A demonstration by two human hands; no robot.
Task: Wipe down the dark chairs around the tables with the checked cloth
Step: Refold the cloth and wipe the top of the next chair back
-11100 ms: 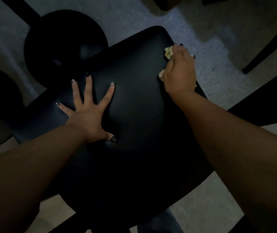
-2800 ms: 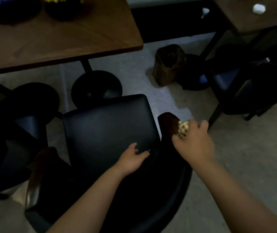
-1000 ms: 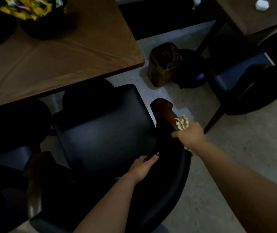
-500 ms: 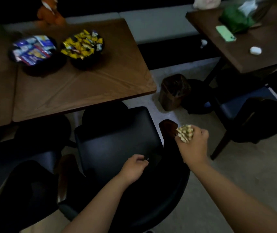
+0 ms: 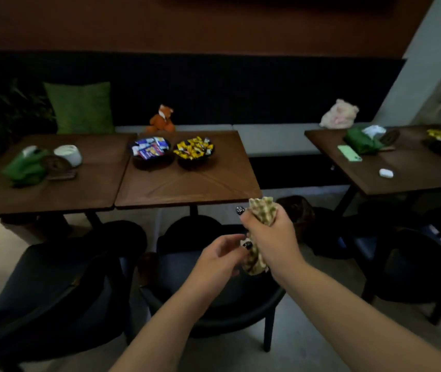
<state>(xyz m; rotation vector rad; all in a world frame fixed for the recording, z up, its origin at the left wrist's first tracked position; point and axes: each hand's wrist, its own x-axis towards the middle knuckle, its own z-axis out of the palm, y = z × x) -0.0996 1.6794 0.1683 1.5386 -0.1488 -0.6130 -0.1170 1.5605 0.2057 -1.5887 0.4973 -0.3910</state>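
Note:
My right hand [image 5: 271, 238] grips the bunched checked cloth [image 5: 263, 210] in the air above a dark chair [image 5: 187, 272] that stands under the middle table. One end of the cloth sticks out above the fist, the other hangs below it. My left hand [image 5: 220, 255] is raised beside it, its thumb and fingers pinching the hanging end of the cloth. A second dark chair [image 5: 53, 285] stands to the left and a third [image 5: 412, 264] to the right, under the right table.
Two wooden tables [image 5: 187, 183] joined side by side carry two bowls of sweets [image 5: 172, 150], a white cup [image 5: 69, 154] and a green pouch. A right table [image 5: 391, 167] holds a phone and small items. A small bin [image 5: 298, 213] stands on the floor. A bench runs along the wall.
The view has tilted up from the chair to the tables. My right hand lifted the cloth off the chair's armrest. My left hand left the chair back and took the cloth's lower end.

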